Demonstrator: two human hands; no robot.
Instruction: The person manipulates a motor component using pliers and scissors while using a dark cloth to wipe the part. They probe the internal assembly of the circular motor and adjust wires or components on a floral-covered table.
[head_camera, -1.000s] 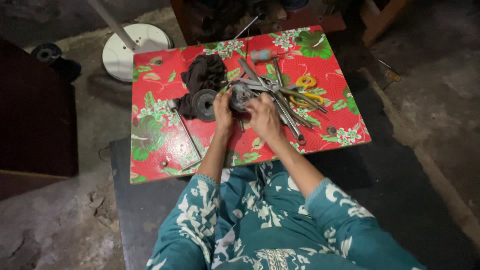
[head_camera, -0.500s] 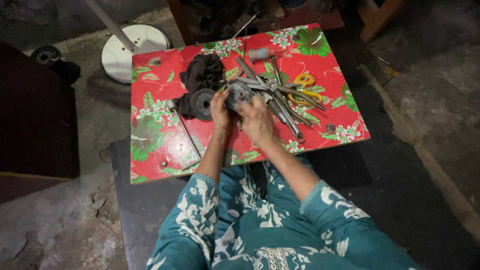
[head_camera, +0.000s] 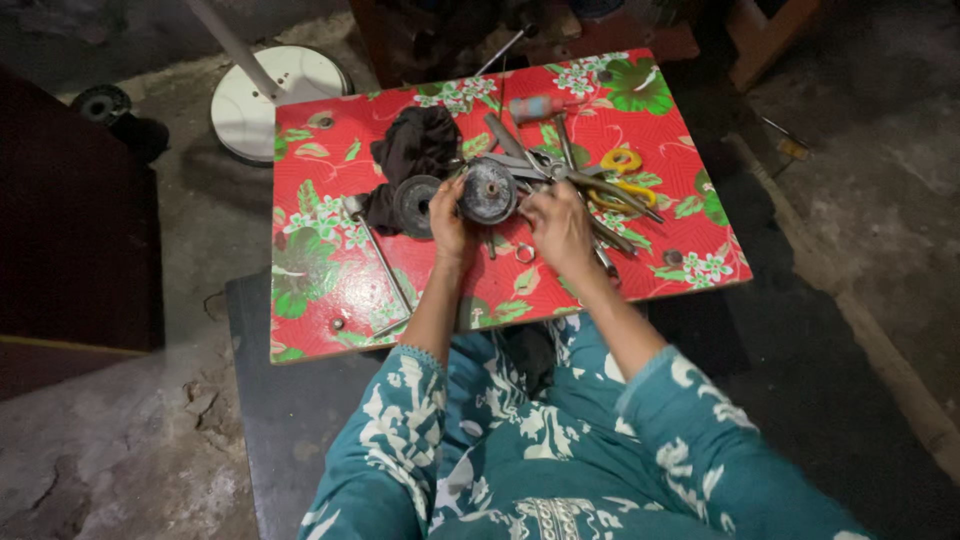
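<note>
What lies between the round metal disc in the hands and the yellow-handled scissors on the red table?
In the head view, a heap of grey metal tools lies between the metal disc and the yellow-handled scissors.

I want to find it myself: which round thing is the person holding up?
Look at the red flowered table, near its middle, where the left hand and right hand meet. Between them is a grey metal disc, tilted up off the table. Its darker twin disc lies flat beside the black cloth.

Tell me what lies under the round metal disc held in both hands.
Under the disc held by the left hand and right hand is the red floral tabletop, with a small ring just below. The spot directly beneath is covered.
</note>
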